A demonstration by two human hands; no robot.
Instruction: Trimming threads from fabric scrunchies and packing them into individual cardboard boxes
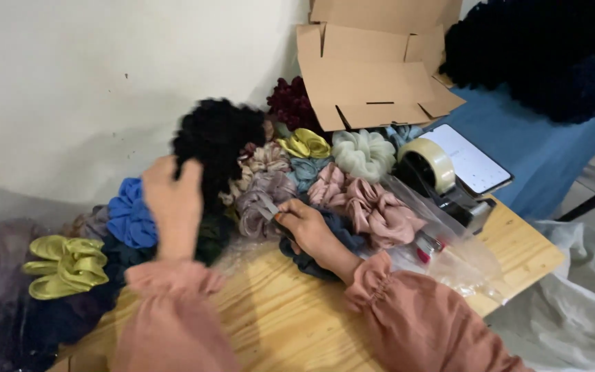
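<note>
— Left hand (172, 200)? Raised, fingers closed around fluffy black fabric scrunchie (218, 141), far left of wooden desk (290, 317).
— Right hand (306, 231)? Pinching mauve satin scrunchie (264, 200) mid-pile. Sorting; gentle separating advisable.

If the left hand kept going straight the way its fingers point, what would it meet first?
Most likely the fluffy black scrunchie: the left hand already has its fingers at its edge, though blur hides any grip.

A small home packing workspace for handmade hair accessories.
Heaped fabric scrunchies (352, 186) cover a wooden bench (290, 324) against a bare wall, beside flattened cardboard boxes (373, 83), a tape dispenser (435, 172) and clear plastic bags (449, 255).
</note>
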